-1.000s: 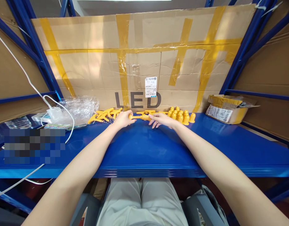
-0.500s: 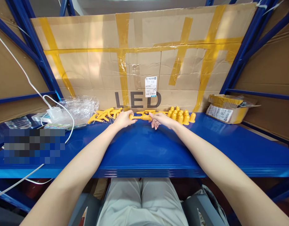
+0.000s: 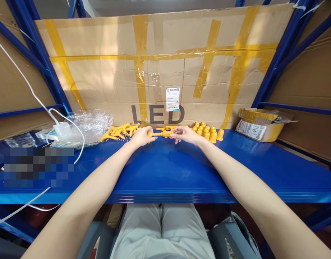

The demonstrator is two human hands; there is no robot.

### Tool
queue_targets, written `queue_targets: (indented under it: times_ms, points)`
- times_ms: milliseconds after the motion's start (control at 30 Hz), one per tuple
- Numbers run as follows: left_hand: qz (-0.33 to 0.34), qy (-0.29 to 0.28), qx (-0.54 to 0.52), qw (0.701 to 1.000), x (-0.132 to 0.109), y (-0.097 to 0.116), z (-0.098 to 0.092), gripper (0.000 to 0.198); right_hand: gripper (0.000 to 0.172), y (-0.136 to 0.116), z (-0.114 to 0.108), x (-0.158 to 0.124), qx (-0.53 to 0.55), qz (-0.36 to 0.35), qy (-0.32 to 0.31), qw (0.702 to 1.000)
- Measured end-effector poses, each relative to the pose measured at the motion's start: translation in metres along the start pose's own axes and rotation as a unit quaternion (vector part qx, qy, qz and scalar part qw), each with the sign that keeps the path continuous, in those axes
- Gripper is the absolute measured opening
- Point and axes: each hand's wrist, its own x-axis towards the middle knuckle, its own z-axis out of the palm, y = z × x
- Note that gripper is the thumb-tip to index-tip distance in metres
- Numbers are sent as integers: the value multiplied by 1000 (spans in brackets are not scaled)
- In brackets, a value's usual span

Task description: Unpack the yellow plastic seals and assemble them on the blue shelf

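A long yellow plastic piece [image 3: 162, 133] with a rounded knob at its left end is held level between my two hands, above the blue shelf. My left hand [image 3: 142, 137] is closed around the knob end. At the other end, the fingertips of my right hand [image 3: 186, 136] pinch the piece. Just behind it lie more yellow plastic parts [image 3: 162, 128], partly covered by the held piece and my right hand. To the left of my left hand is a pile of branching yellow parts [image 3: 121, 131]. Several yellow bell-shaped caps [image 3: 206, 135] stand in a cluster beyond my right wrist.
A large taped cardboard sheet [image 3: 111, 79] stands along the back of the blue shelf [image 3: 165, 169]. Clear plastic wrapping [image 3: 92, 122] and a white cable [image 3: 83, 135] lie at left. A small open cardboard box [image 3: 258, 126] sits at right. Blue metal posts frame both sides.
The fingers of my right hand have drawn up and shifted slightly on the end of the yellow piece. My left hand stays in nearly the same place.
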Motion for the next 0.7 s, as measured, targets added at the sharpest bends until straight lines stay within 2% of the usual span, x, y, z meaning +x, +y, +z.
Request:
queue_targets:
  times_ms: [167, 367, 700]
  points:
    - [7, 12, 14, 1000, -1, 2, 1, 29, 40, -1, -1, -1, -12, -11, -7, 1000]
    - [9, 12, 30, 999, -2, 6, 1, 30, 54, -2, 1, -2, 24, 25, -23, 999]
    - [8, 16, 33, 999, -1, 4, 1, 30, 56, 0, 4, 1, 21, 63, -15, 998]
